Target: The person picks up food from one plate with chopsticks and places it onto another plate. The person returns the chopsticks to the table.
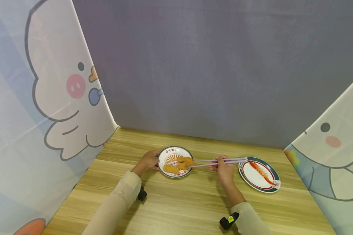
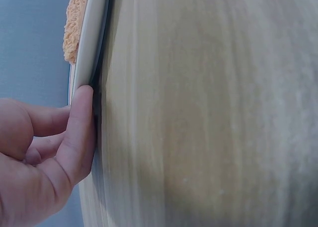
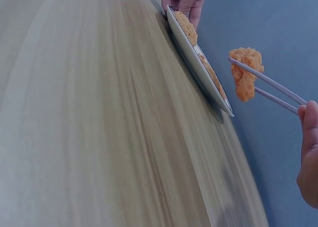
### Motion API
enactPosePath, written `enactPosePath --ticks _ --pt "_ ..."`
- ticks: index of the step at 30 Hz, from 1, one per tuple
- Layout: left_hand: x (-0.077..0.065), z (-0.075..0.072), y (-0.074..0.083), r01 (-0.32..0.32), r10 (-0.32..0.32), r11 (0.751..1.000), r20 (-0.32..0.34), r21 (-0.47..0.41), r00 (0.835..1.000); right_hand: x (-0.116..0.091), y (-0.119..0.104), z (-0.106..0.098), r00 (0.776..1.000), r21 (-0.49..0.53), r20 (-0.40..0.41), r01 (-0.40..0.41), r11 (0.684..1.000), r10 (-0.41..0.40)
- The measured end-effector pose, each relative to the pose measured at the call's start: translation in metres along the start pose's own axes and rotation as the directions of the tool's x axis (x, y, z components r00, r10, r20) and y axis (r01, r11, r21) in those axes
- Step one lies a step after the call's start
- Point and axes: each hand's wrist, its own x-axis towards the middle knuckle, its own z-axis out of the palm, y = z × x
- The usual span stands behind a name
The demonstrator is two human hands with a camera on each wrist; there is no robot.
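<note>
My left hand [image 1: 150, 160] pinches the left rim of a white plate [image 1: 161, 153] with a dark edge and printed lettering; the left wrist view shows fingertips [image 2: 82, 100] right at its rim. On this plate lies a golden fried chicken piece [image 1: 170, 168], with more orange-brown surface farther along it. My right hand [image 1: 223, 168] holds lilac chopsticks [image 1: 206, 164] pointing left. Their tips clasp a craggy fried chicken piece [image 3: 244, 70], raised above the plate in the right wrist view. In the head view that piece overlaps the plate's right side.
A second plate [image 1: 245, 178] with a green rim stands right of my right hand, and a red-orange shrimp [image 1: 261, 173] lies across it. The wooden table [image 1: 182, 205] meets a grey backdrop [image 1: 194, 81] behind, with cartoon-printed sheets [image 1: 61, 130] at both sides.
</note>
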Motion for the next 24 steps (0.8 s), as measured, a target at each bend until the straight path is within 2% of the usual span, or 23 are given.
enactPosePath --ticks 11,24 --pt "0.001 -0.001 0.0 0.009 -0.009 1.0 -0.004 0.014 1.0 -0.005 0.008 0.018 1.0 0.028 0.022 0.014 1.0 -0.015" --pt "-0.001 -0.002 0.001 0.004 -0.004 1.0 -0.007 0.016 1.0 -0.012 0.013 0.039 0.999 0.006 0.028 0.032 0.999 -0.032"
